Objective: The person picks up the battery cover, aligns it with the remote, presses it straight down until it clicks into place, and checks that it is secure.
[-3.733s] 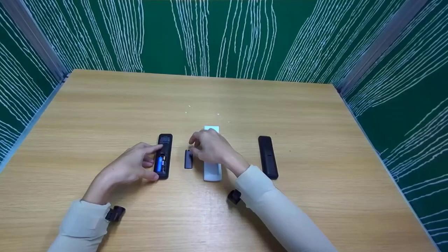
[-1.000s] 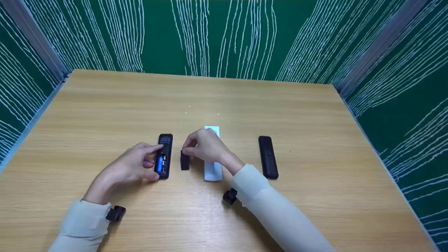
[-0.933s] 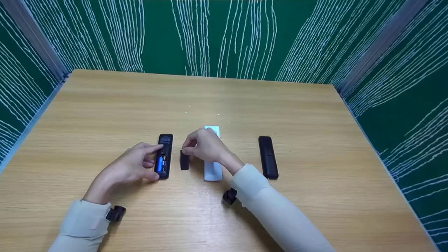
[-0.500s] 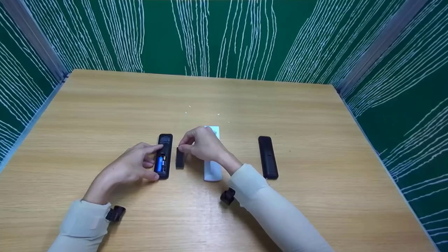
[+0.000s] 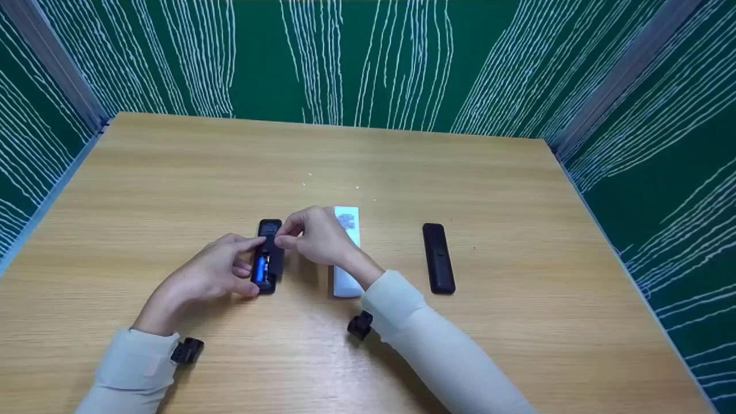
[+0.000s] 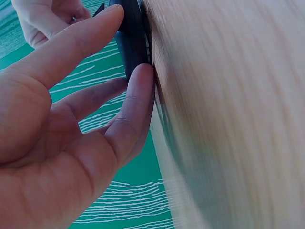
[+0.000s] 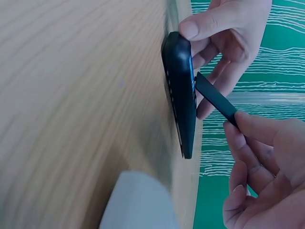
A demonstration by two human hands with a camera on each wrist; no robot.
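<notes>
A black remote control [image 5: 270, 226] lies back up on the table, its battery compartment uncovered and a blue battery [image 5: 261, 269] showing inside. My left hand [image 5: 214, 269] holds this remote from the left, with a fingertip on its back and the thumb at its near end. Between thumb and fingertips, my right hand [image 5: 319, 237] pinches the black battery cover [image 5: 277, 263]. In the right wrist view the cover [image 7: 217, 99] slants over the remote [image 7: 182, 90], its lower end close to the compartment. Whether they touch I cannot tell.
A white remote control [image 5: 346, 283] lies just right of centre, partly under my right hand and wrist. Farther right is another black remote [image 5: 439, 259]. Small pale specks dot the wooden table [image 5: 460, 184]. Green walls with white streaks stand around it.
My right hand has picked the battery cover up from the table and carried it left, over the black remote's right side. The left hand keeps its place on the remote.
</notes>
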